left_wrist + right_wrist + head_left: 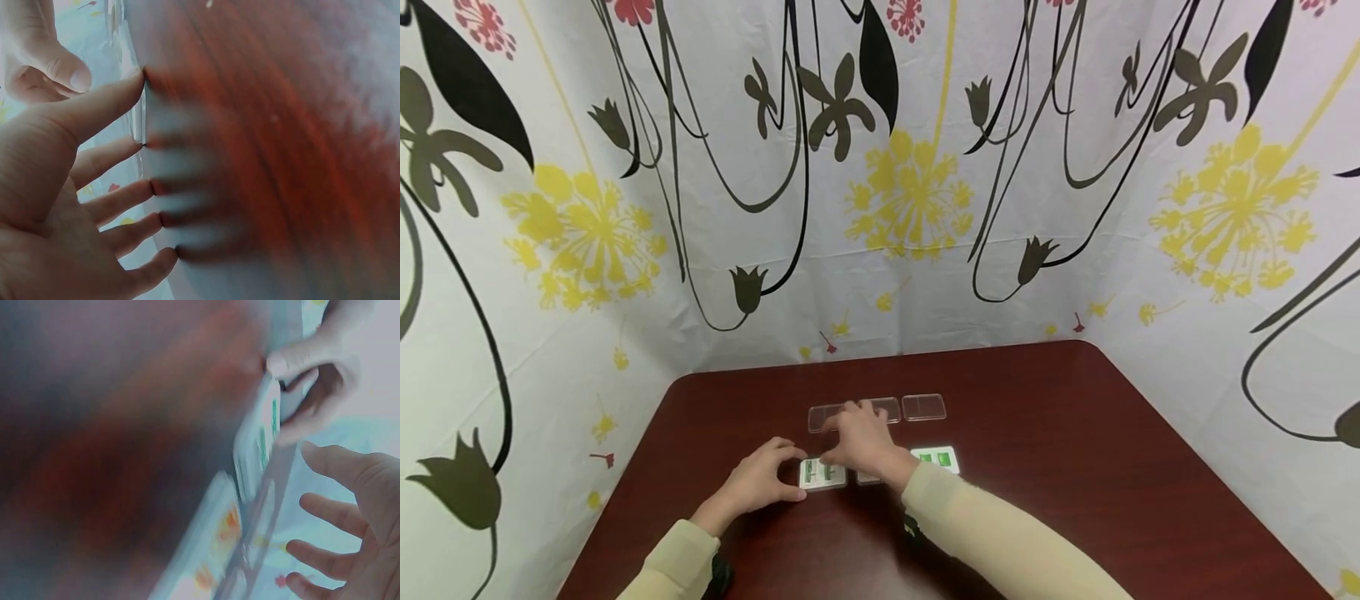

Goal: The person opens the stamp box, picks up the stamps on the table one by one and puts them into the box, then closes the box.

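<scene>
Three small flat white cases with printed tops lie in a row on the table. My left hand (756, 479) holds the left case (822, 474), which has green print, with thumb and index finger at opposite edges of its left end. In the left wrist view the other left fingers (134, 200) are spread, tips down at the tabletop. My right hand (865, 437) hovers over the middle case (868, 478), mostly hidden in the head view; orange print shows on it (219, 540) in the right wrist view. The right fingers (325, 512) are spread and hold nothing.
The right case (938, 458) has bright green squares and is partly covered by the right sleeve. Behind the row lie clear plastic lids (923, 407), one partly behind the right hand. A patterned curtain (895, 308) borders the dark red table (1037, 417).
</scene>
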The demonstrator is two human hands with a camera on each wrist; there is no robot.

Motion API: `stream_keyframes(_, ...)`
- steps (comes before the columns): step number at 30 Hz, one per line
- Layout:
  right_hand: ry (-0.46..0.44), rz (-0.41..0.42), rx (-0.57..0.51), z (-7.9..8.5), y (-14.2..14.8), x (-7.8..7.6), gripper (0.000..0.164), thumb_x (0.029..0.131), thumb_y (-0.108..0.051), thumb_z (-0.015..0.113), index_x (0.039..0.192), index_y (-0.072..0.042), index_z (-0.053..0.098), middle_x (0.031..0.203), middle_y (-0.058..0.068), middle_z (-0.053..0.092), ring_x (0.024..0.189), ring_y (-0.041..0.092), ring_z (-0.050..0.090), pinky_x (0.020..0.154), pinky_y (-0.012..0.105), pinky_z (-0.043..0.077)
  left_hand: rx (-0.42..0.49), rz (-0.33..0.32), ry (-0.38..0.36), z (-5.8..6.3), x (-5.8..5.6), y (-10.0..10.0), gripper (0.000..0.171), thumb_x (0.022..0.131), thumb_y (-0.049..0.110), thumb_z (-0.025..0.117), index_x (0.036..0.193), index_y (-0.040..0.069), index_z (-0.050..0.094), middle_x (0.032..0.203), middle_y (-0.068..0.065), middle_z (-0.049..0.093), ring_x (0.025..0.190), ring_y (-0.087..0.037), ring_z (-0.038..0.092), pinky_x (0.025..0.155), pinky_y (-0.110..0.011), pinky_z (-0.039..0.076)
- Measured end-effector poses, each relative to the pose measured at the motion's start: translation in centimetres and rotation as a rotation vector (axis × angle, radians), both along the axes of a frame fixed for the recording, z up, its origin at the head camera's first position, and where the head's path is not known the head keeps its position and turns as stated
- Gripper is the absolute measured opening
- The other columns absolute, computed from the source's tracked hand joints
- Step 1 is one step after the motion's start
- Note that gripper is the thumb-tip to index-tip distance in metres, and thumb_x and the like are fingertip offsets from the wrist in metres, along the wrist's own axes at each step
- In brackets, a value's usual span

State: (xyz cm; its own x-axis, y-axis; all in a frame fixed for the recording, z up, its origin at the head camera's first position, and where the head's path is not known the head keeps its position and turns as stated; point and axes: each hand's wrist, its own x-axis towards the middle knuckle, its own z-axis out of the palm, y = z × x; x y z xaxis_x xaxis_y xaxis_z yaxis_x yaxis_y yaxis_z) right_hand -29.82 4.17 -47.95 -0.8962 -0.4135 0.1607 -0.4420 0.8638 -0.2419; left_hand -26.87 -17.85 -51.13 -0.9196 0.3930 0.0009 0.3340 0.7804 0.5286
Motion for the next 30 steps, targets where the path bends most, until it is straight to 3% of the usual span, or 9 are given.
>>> stream_keyframes(6,-0.002,0.034,0.011,1.6,1.7,-2.5,0.051,0.081,-0.049,0.082,0.125,-0.026,0.073,0.119,0.002,0.061,0.115,0.033,0.049,0.088,0.056,0.04,0.058,-0.053,-0.02,0.9,-1.3,-0.7,0.064,0.082,0.04,0.085,0.135,0.01,0.064,0.135,-0.011,0.055,0.124,-0.034,0.054,0.097,-0.056,0.045)
stream_keyframes(12,-0.01,0.079,0.033,2.7,3.2,-4.9,0.051,0.083,-0.049,0.08,0.129,-0.027,0.071,0.127,-0.002,0.062,0.112,0.028,0.049,0.085,0.05,0.04,0.133,0.022,0.038,2.7,-3.4,-0.6,0.055,0.089,0.033,0.079,0.137,0.01,0.063,0.137,-0.008,0.058,0.129,-0.033,0.052,0.101,-0.056,0.043)
stream_keyframes(17,-0.046,0.11,0.052,2.4,4.0,-7.1,0.054,0.086,-0.048,0.078,0.134,-0.025,0.067,0.135,-0.003,0.061,0.123,0.03,0.045,0.092,0.054,0.038,0.106,0.022,0.085,3.4,-5.6,0.2,0.058,0.091,0.034,0.077,0.141,0.01,0.059,0.141,-0.011,0.056,0.131,-0.034,0.05,0.103,-0.057,0.042)
stream_keyframes(20,-0.065,0.118,0.084,1.6,4.3,-8.2,0.057,0.086,-0.049,0.078,0.136,-0.024,0.066,0.138,-0.005,0.059,0.133,0.033,0.039,0.097,0.057,0.035,0.053,0.011,0.094,3.1,-7.1,0.6,0.062,0.091,0.034,0.076,0.144,0.008,0.056,0.148,-0.017,0.048,0.138,-0.037,0.042,0.106,-0.059,0.038)
stream_keyframes(25,-0.077,0.112,0.194,0.2,4.7,-9.2,0.065,0.085,-0.06,0.074,0.141,-0.029,0.061,0.149,0.0,0.049,0.142,0.036,0.03,0.103,0.061,0.032,-0.073,0.013,0.066,1.4,-9.1,0.8,0.072,0.091,0.043,0.075,0.15,0.012,0.049,0.159,-0.025,0.027,0.149,-0.046,0.012,0.107,-0.072,0.024)
stream_keyframes(30,-0.074,0.103,0.225,-1.1,5.0,-9.3,0.072,0.082,-0.069,0.069,0.143,-0.033,0.058,0.156,0.006,0.039,0.145,0.038,0.024,0.107,0.065,0.027,-0.136,0.018,0.02,0.3,-9.8,0.7,0.074,0.088,0.047,0.077,0.151,0.018,0.05,0.162,-0.026,0.018,0.149,-0.05,0.001,0.105,-0.077,0.016)
